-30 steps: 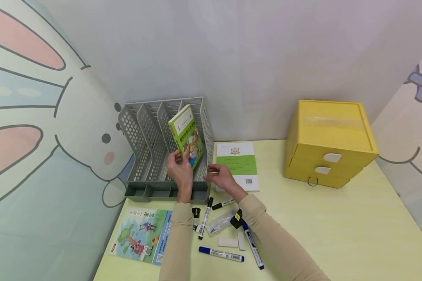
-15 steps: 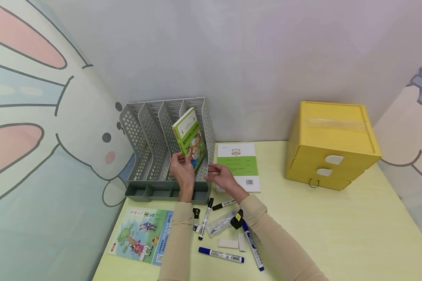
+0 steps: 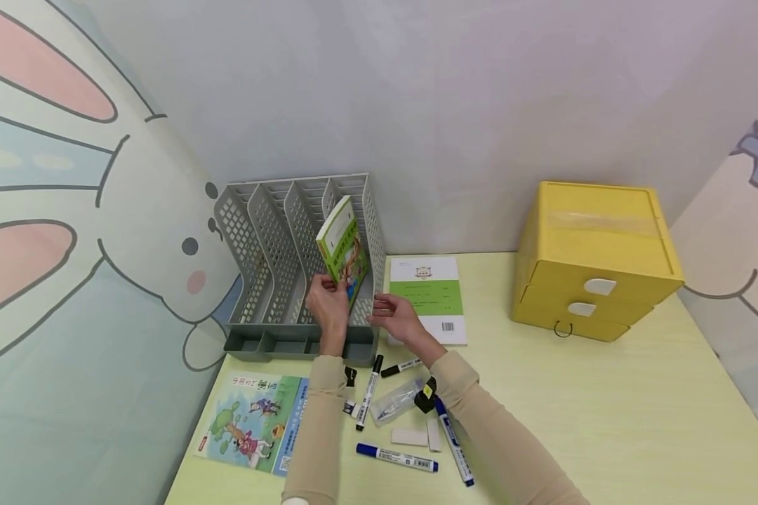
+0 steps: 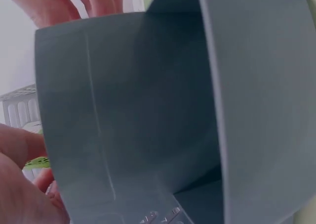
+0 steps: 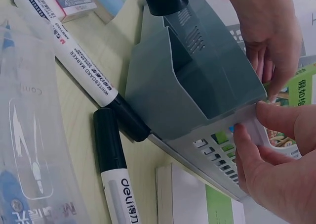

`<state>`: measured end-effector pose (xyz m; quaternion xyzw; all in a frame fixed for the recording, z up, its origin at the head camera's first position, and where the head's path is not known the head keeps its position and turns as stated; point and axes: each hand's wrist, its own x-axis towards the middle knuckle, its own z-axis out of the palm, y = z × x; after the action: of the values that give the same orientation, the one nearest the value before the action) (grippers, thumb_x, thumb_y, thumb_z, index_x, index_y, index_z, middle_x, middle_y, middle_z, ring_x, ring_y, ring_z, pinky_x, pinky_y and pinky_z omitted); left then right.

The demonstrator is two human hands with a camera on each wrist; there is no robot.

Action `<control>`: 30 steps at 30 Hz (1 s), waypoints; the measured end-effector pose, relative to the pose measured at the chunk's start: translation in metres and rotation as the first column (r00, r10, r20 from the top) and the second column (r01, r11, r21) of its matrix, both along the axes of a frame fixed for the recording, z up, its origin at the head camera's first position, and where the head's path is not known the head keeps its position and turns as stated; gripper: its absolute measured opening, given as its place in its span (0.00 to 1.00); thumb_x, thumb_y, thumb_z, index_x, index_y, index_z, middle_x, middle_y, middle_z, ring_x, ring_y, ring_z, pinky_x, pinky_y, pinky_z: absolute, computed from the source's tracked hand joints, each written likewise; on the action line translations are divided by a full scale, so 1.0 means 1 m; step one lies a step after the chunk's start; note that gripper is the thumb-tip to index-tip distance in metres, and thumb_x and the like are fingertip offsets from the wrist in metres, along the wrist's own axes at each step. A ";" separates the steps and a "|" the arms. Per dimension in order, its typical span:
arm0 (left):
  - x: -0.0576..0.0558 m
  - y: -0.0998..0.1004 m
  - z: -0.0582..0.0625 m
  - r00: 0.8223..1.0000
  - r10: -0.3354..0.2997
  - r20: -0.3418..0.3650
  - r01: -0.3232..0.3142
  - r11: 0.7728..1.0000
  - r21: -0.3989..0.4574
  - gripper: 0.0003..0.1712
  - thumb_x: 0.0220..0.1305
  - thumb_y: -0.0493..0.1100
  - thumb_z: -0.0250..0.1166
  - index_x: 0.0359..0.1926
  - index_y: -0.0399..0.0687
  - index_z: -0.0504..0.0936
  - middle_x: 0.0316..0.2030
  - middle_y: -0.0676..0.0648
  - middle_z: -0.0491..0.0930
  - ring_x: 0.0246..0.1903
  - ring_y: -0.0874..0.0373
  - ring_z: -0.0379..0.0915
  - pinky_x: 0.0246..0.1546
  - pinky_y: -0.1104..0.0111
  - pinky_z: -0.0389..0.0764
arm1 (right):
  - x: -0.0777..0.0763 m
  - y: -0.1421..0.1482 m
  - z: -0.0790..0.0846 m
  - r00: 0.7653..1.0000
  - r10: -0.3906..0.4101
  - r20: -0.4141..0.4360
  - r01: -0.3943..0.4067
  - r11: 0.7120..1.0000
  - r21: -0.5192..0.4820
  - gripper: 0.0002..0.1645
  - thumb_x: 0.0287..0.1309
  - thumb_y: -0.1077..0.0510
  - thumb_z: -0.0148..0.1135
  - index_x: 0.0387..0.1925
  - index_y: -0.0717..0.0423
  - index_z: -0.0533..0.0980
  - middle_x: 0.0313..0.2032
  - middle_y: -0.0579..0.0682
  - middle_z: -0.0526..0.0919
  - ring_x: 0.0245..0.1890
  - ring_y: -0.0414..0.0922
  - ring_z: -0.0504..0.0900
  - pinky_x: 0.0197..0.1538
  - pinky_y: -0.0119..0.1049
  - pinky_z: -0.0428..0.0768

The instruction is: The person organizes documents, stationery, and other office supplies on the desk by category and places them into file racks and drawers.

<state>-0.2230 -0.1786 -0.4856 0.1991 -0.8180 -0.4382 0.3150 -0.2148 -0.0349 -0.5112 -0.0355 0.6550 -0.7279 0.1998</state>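
My left hand [image 3: 328,306] pinches the lower edge of a green-and-white picture book [image 3: 349,256]. The book leans, tilted, inside the rightmost slot of a grey file rack [image 3: 268,242]. With thumb and fingers my right hand [image 3: 399,319] grips the front edge of that rack's right side wall, as the right wrist view shows at the fingertips [image 5: 240,132]. The rack's dark grey front tray [image 4: 128,110] fills most of the left wrist view and hides much of the left hand there. In the right wrist view the book [image 5: 302,88] shows behind both hands.
Right of the rack lies a white-and-green book [image 3: 426,287]. A blue picture book [image 3: 246,421] lies at front left. Markers [image 3: 398,457], a clear pouch [image 3: 396,401], white erasers [image 3: 409,437] and a black sharpener [image 3: 426,395] lie in front. A yellow drawer box [image 3: 596,259] stands at right.
The book has shifted right and slightly down in the slot, turning so its cover looks narrower. My left hand has moved a little right with it. The right hand stays at the rack's side.
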 end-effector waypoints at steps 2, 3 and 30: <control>-0.001 0.000 -0.001 0.999 0.008 0.041 -0.006 0.999 -0.034 0.09 0.62 0.35 0.74 0.38 0.36 0.83 0.34 0.37 0.85 0.34 0.42 0.83 0.43 0.48 0.81 | 0.000 0.000 0.000 1.000 0.007 0.000 -0.007 1.000 -0.005 0.34 0.66 0.73 0.62 0.71 0.73 0.65 0.65 0.72 0.71 0.63 0.64 0.75 0.60 0.46 0.81; -0.001 0.000 0.000 0.998 0.006 0.056 -0.003 0.999 -0.046 0.09 0.62 0.35 0.74 0.39 0.35 0.83 0.34 0.37 0.85 0.34 0.42 0.83 0.43 0.48 0.81 | -0.001 -0.001 0.000 1.000 0.010 0.008 -0.010 1.000 -0.020 0.34 0.66 0.74 0.61 0.71 0.73 0.64 0.65 0.72 0.71 0.64 0.64 0.74 0.61 0.47 0.80; -0.017 0.002 0.009 1.000 -0.008 -0.016 0.009 0.997 0.079 0.10 0.67 0.37 0.70 0.43 0.34 0.80 0.39 0.36 0.82 0.38 0.42 0.81 0.40 0.50 0.82 | -0.003 0.005 -0.005 0.999 0.039 -0.027 -0.039 0.999 0.026 0.35 0.65 0.71 0.66 0.71 0.69 0.66 0.64 0.69 0.74 0.62 0.61 0.77 0.59 0.44 0.81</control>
<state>-0.2396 -0.1767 -0.4764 0.2045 -0.7984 -0.4729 0.3115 -0.2174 -0.0299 -0.5167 -0.0557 0.6659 -0.7150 0.2053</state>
